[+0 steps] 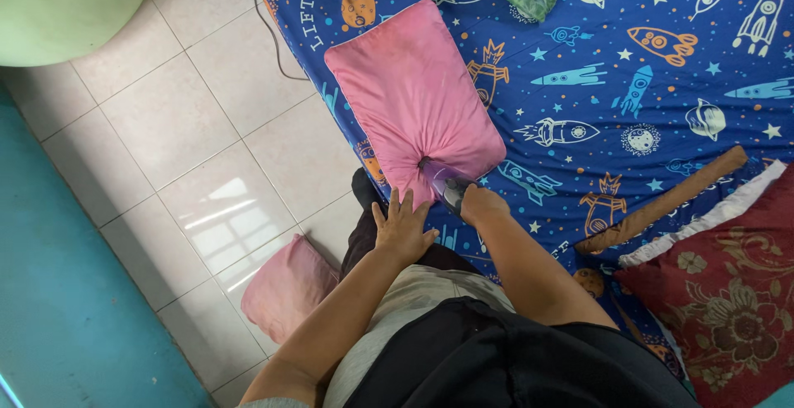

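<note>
Landmark: pink pillow (413, 93), lying flat on the bed, near its floor-side edge

1. Your right hand (481, 204): at the near end of the pink pillow; grip closed around a small handheld device (451, 186), dark with a purple translucent nozzle. The nozzle tip presses into the pillow's near end, and the fabric puckers in folds around it

2. Your left hand (403, 228): just below the pink pillow's near corner, fingers spread and flat, palm down; it holds nothing, and whether it touches the bed edge you cannot tell

3. Bed sheet (595, 85): blue, printed with rockets, planets and stars; spread under the pink pillow and reaching well beyond it

4. Brown bolster (662, 205): long and narrow, on the sheet well away from the pink pillow, past your right hand, lying aslant

5. Red floral cushion (728, 292): beyond the bolster, farther still from the pink pillow, with a white trim at its edge

6. Small pink cushion (289, 288): on the tiled floor (182, 143), below the pink pillow, beside your left forearm

7. Green ball (66, 2): on the floor, well apart from the pink pillow, at the far corner

8. Cable (277, 44): thin, on the floor just beside the bed edge next to the pink pillow
</note>
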